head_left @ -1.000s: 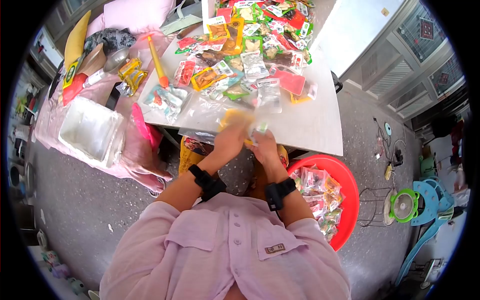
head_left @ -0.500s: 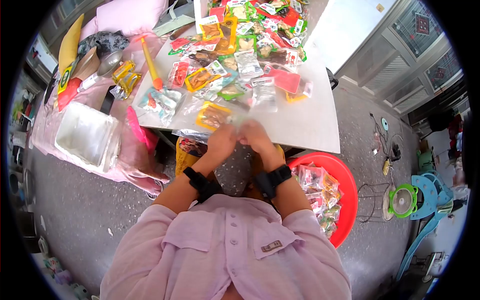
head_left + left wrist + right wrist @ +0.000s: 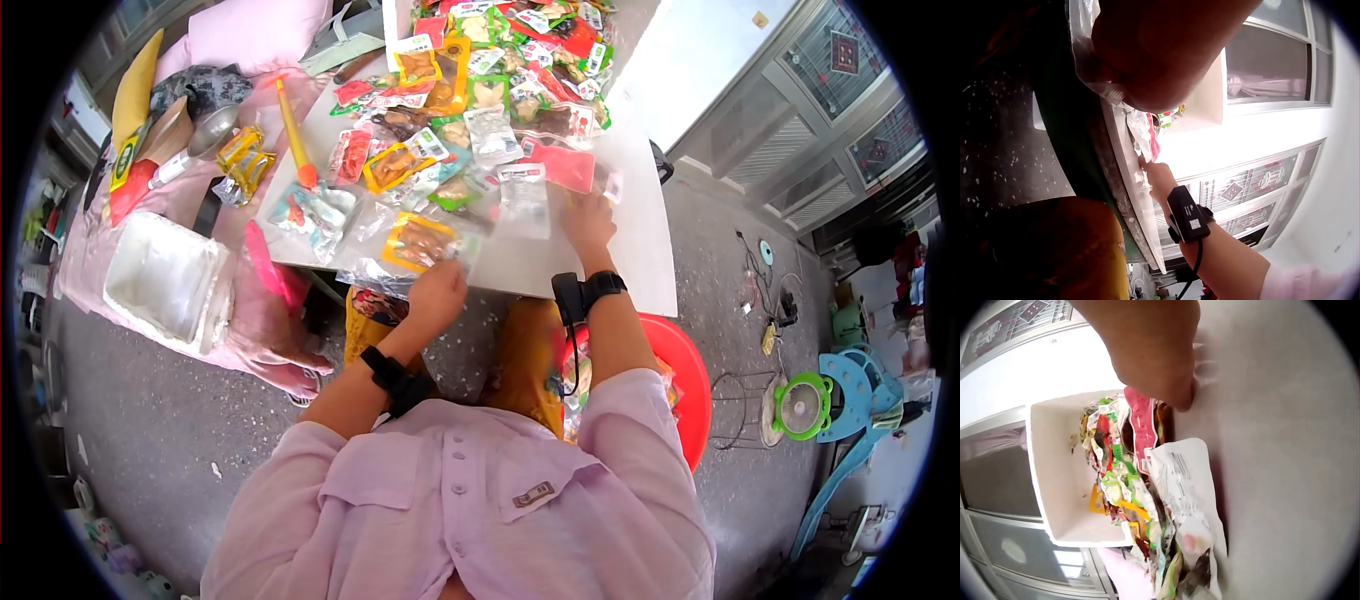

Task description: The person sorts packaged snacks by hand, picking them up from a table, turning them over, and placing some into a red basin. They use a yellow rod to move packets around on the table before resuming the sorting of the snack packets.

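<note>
My left hand [image 3: 438,292] is at the near table edge, its fingers curled on the edge of a clear plastic bag [image 3: 372,235]. A yellow-edged packet [image 3: 418,243] lies at that bag, just beyond the fingers. In the left wrist view, clear plastic [image 3: 1088,62] shows beside the dark, close hand [image 3: 1154,50]. My right hand [image 3: 588,222] reaches over the table, its fingertips down by a red packet [image 3: 560,165]. The right wrist view has the hand [image 3: 1154,356] beside the red packet [image 3: 1141,428] and a brown-yellow one [image 3: 1164,420]; its grip is hidden. A silvery packet [image 3: 524,200] lies left of it.
Many colourful packets [image 3: 488,92] are heaped at the table's far side, partly in a white box [image 3: 1054,475]. A red tub [image 3: 692,400] with packets stands on the floor at the right. A white foam box [image 3: 165,280] rests on pink cloth at the left.
The hands were together at the near edge and have parted. The right hand has moved forward and right to the red packet; the left has stayed near the yellow-edged packet, slightly lower.
</note>
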The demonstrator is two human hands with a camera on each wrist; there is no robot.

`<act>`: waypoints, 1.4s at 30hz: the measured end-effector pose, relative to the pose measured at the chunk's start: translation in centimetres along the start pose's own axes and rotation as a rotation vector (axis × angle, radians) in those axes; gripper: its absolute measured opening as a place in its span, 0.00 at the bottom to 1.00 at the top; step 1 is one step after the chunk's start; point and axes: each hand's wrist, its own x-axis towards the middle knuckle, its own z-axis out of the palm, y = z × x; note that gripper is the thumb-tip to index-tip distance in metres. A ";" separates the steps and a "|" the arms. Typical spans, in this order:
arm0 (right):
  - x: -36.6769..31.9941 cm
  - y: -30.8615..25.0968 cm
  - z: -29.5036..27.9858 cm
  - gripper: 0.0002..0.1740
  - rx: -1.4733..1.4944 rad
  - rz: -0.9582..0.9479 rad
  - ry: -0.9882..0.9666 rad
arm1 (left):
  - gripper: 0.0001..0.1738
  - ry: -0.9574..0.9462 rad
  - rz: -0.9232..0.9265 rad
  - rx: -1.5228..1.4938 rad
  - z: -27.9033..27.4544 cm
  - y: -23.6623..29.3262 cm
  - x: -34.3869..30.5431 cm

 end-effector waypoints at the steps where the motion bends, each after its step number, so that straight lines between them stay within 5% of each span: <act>1: 0.2 0.0 0.6 0.18 -0.020 -0.014 0.026 | 0.04 -0.005 -0.006 0.012 0.0 -0.1 0.0; 3: 0.7 0.9 1.9 0.17 -0.063 -0.045 0.071 | 0.04 -0.002 -0.004 0.015 0.0 -0.2 0.0; 6: 1.4 1.6 1.0 0.13 -0.064 -0.035 -0.195 | 0.05 0.001 -0.019 0.015 0.1 -0.3 -0.1; 13: -2.2 5.2 -2.1 0.04 -0.035 -0.354 0.031 | 0.04 0.054 0.081 0.012 -0.1 -0.2 -0.2; 19: -5.7 6.9 -6.9 0.04 0.537 -0.317 0.123 | 0.04 0.021 0.030 0.014 -0.4 0.2 0.0; 22: -6.7 6.3 -9.2 0.05 1.050 0.199 -0.026 | 0.04 0.051 0.032 -0.030 -0.4 0.4 -0.1; 26: -7.4 5.9 -9.9 0.06 1.376 0.413 -0.229 | 0.04 0.041 0.030 -0.045 -0.2 0.1 -0.1; 29: -7.6 4.9 -9.9 0.06 1.355 0.397 -0.322 | 0.04 0.013 0.001 -0.031 -0.1 -0.3 0.0; 32: -6.8 4.9 -8.4 0.06 1.055 0.119 -0.327 | 0.04 0.023 0.000 -0.049 -0.1 -0.3 0.0; 35: -5.7 3.0 -8.5 0.06 0.651 -0.306 0.041 | 0.06 -0.008 -0.021 -0.036 -0.2 -0.2 0.1; 40: -5.0 -0.2 -11.4 0.04 0.460 -0.274 0.140 | 0.15 0.096 0.089 -0.031 -0.5 0.7 0.1; 42: -6.0 -1.9 -12.1 0.03 0.388 -0.370 0.179 | 0.19 -0.010 0.026 -0.226 -1.2 2.5 -0.1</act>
